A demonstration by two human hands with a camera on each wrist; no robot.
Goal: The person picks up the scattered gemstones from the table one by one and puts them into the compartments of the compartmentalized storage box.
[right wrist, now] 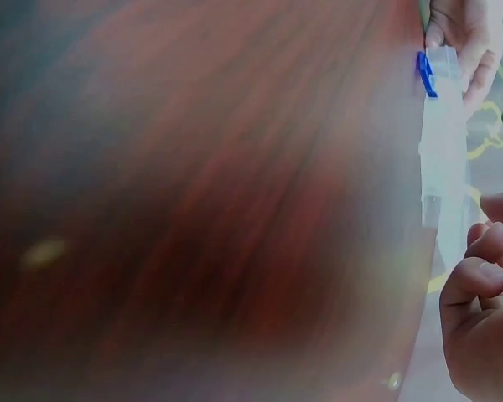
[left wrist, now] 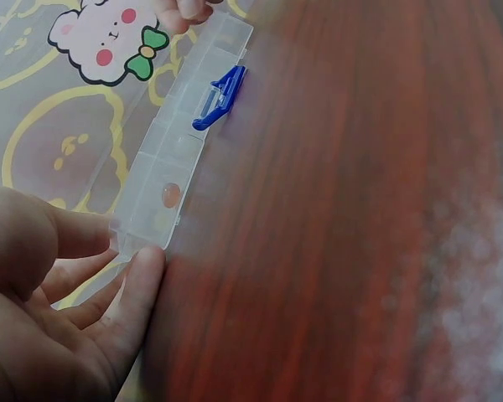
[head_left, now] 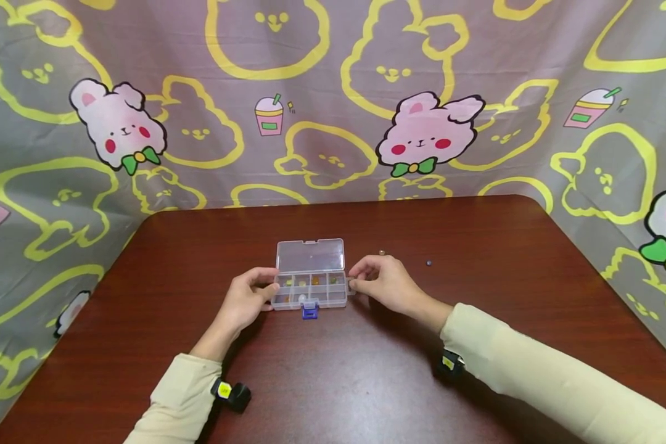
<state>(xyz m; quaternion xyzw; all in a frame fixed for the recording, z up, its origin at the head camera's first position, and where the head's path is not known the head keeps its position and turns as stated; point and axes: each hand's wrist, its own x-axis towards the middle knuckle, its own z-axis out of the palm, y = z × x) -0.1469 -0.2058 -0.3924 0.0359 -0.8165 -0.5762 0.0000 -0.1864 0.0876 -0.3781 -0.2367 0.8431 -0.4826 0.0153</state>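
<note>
On glossy tabletop (head_left: 333, 376), clear compartmented box (head_left: 288, 306), blue latch (head_left: 309, 312)

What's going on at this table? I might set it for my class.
A person's left hand grips the left end of a clear box. The lid is open, and small pieces sit in several compartments. The right hand is at the box's right end; whether it holds anything is hard to tell. A dark bead and a brownish bead lie on the table, outside the box.
</note>
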